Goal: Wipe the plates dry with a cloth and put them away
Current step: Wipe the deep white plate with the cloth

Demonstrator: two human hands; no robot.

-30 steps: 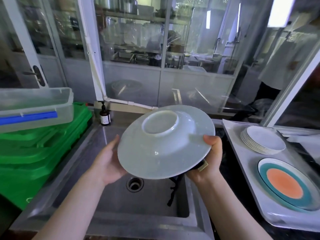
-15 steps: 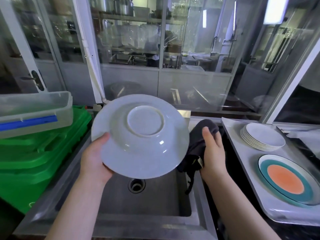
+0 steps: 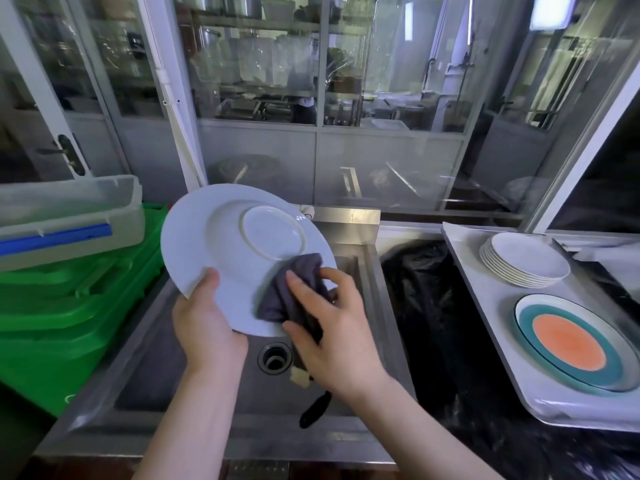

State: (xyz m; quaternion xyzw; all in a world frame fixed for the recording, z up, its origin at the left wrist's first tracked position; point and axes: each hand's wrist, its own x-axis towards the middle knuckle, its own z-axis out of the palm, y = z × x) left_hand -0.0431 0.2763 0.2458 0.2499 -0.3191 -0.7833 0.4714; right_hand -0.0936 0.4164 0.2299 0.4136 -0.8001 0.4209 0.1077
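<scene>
A white deep plate (image 3: 221,251) is held tilted over the steel sink (image 3: 145,372), its underside and foot ring facing me. My left hand (image 3: 207,327) grips its lower left rim, thumb on the underside. My right hand (image 3: 332,334) holds a dark grey cloth (image 3: 294,292) and presses it against the lower right of the plate's underside. A tail of the cloth hangs down below my right wrist. On the right, a tray (image 3: 491,306) carries a stack of small white plates (image 3: 526,261) and a plate with teal and orange rings (image 3: 571,344).
Green crates (image 3: 69,306) with a clear plastic box (image 3: 65,220) on top stand left of the sink. A black bag (image 3: 433,306) lines the gap between sink and tray. Glass partitions rise behind the sink. The drain (image 3: 275,358) sits mid-sink.
The plate has swung left and tilted up in my left hand. My right hand let go of its rim, and now presses the cloth on the underside.
</scene>
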